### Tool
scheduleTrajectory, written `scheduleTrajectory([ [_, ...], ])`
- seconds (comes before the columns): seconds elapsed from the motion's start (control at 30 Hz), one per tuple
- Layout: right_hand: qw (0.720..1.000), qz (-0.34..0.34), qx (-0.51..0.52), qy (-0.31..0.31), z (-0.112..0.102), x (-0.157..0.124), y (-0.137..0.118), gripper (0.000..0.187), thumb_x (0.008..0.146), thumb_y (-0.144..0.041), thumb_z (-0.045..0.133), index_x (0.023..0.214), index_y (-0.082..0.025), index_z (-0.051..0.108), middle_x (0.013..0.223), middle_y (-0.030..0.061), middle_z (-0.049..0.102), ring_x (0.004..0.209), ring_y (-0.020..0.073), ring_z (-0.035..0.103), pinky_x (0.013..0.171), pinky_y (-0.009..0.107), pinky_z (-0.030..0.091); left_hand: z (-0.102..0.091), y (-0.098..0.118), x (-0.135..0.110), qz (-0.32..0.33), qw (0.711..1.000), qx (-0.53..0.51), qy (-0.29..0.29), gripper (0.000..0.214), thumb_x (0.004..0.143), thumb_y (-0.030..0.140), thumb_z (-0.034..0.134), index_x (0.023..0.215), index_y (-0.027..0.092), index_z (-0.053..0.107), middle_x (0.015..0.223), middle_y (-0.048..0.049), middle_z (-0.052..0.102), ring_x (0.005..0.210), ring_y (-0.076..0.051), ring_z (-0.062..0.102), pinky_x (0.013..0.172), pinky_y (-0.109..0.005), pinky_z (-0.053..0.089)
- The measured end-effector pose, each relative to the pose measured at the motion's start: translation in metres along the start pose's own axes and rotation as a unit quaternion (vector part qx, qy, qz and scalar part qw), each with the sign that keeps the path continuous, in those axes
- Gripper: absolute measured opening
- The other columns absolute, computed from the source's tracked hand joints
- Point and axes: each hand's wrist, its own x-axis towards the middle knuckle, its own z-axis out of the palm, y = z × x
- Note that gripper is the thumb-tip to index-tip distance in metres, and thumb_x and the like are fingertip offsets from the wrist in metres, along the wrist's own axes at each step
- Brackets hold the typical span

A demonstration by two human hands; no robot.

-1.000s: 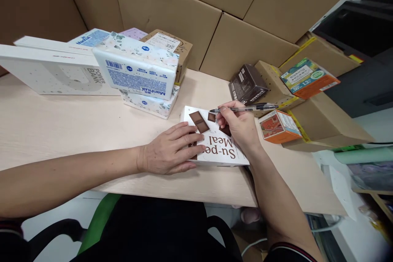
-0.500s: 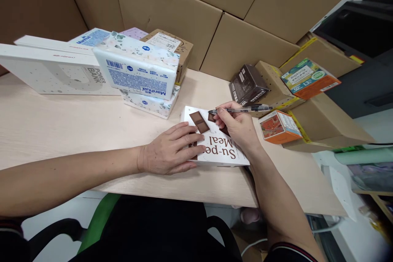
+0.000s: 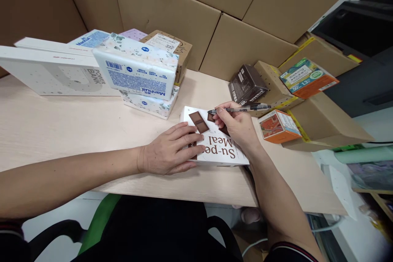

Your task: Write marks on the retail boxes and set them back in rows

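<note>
A white flat box (image 3: 215,147) printed "Su-per Meal" with brown chocolate pictures lies on the pale wooden desk (image 3: 76,131) near its front edge. My left hand (image 3: 170,149) rests flat on the box's left side, fingers stretched out. My right hand (image 3: 238,127) pinches a black pen (image 3: 242,109) that lies nearly level, its tip pointing left just above the box's top edge.
Two tissue packs (image 3: 138,71) are stacked behind the box, a white "Power Bank" box (image 3: 55,73) to their left. A dark box (image 3: 247,84), an orange box (image 3: 278,126) and open cartons (image 3: 319,123) sit at right. Cardboard boxes (image 3: 190,12) wall the back.
My right hand and the pen have shifted slightly left over the box. My left hand has stayed put on it.
</note>
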Motion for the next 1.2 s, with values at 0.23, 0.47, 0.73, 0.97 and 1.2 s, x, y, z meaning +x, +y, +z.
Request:
scheduleTrajectory([
  [0.23,1.0,-0.005,0.008,0.009,0.0,0.001,0.002,0.024,0.085,-0.041,0.075,0.083,-0.02,0.063,0.07,-0.0017,0.069,0.057,0.0084,0.058,0.052,0.021,0.047,0.001,0.0,-0.001,-0.001,1.0,0.001,-0.002,0.037,0.103,0.041,0.052,0.125,0.013,0.062,0.124,-0.0159,0.069,0.125,-0.033,0.061,0.106,-0.054,0.055],
  [0.47,0.994,-0.002,0.089,0.061,-0.009,0.009,0.006,0.031,0.082,-0.048,0.078,0.085,-0.021,0.063,0.073,-0.002,0.07,0.056,0.0075,0.06,0.051,0.019,0.049,0.0,0.0,0.0,-0.001,1.0,0.005,-0.002,0.036,0.103,0.039,0.053,0.125,0.012,0.062,0.124,-0.0158,0.07,0.125,-0.033,0.061,0.106,-0.053,0.055],
  [0.73,0.958,0.054,-0.282,0.026,-0.096,0.022,0.014,0.03,0.093,-0.051,0.06,0.084,-0.022,0.057,0.068,0.0002,0.067,0.051,0.0124,0.055,0.051,0.026,0.043,0.0,-0.001,0.0,-0.001,1.0,0.008,-0.001,0.034,0.103,0.038,0.053,0.126,0.014,0.062,0.124,-0.0151,0.07,0.126,-0.031,0.06,0.106,-0.052,0.056],
  [0.97,0.832,0.103,-0.542,-0.054,-0.111,0.034,0.055,0.027,0.08,-0.041,0.069,0.064,-0.022,0.059,0.066,0.0057,0.066,0.067,0.0206,0.059,0.061,0.031,0.035,0.001,0.0,0.0,0.001,1.0,0.009,0.004,0.035,0.102,0.039,0.055,0.124,0.013,0.063,0.123,-0.0154,0.07,0.124,-0.032,0.061,0.105,-0.052,0.056],
  [1.2,0.813,0.128,-0.567,-0.033,-0.118,0.036,0.069,0.032,0.085,-0.049,0.064,0.067,-0.022,0.061,0.07,0.0068,0.069,0.071,0.0226,0.062,0.063,0.031,0.038,0.0,-0.001,0.001,0.005,1.0,0.001,0.008,0.036,0.102,0.039,0.056,0.123,0.011,0.064,0.123,-0.0163,0.07,0.122,-0.033,0.062,0.103,-0.053,0.057],
])
